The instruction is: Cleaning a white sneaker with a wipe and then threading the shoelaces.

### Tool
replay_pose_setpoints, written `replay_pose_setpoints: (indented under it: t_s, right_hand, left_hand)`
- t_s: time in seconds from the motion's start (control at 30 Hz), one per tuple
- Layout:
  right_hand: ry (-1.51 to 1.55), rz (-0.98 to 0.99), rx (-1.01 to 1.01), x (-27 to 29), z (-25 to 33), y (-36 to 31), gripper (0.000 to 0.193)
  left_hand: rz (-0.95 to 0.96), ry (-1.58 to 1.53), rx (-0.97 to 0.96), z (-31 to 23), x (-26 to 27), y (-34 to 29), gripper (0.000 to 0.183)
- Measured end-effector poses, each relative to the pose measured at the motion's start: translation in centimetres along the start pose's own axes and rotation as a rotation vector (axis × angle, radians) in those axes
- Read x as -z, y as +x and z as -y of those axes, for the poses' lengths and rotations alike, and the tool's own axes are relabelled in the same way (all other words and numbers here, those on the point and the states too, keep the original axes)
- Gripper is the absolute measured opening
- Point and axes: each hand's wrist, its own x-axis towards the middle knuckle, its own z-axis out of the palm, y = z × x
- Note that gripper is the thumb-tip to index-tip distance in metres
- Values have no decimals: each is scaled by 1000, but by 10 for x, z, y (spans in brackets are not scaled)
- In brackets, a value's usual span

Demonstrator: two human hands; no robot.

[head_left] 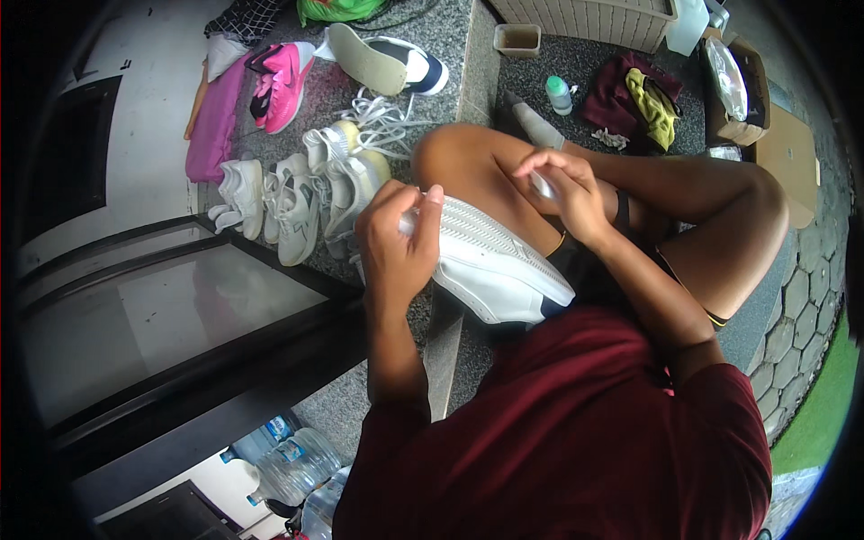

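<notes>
The left hand grips the white shoe and the right hand curls around a small white object; work appears underway, completed portion indeterminable.

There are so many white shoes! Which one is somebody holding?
The white shoe in the left hand, tipped over so its ribbed sole shows. The other white shoes are grouped on the speckled stone ledge, with no hand on them.

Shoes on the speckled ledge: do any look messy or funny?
Yes. White laces sprawl in a loose tangle beside the white shoes, not neatly tied. Farther off, a beige sole-shaped piece sits against a white-and-navy shoe; I can't tell if it's loose.
</notes>
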Motion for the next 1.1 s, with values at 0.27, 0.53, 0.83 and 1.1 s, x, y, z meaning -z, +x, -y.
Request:
replay_pose_setpoints:
  t_s: [0.27,0.53,0.83,1.1]
  right_hand:
    - [-903,318,461,-31,32,-27,34]
    - [-655,-109,387,1,4,-6,25]
    - [-277,-249,-36,32,-1,31,22]
    - [-31,-184,103,-33,-34,150,26]
  left_hand:
    - [64,47,28,7,-9,14,28]
    - [91,48,38,7,-15,24,31]
    - [255,-330,131,16,17,21,36]
    - [475,-418,-190,50,39,13,45]
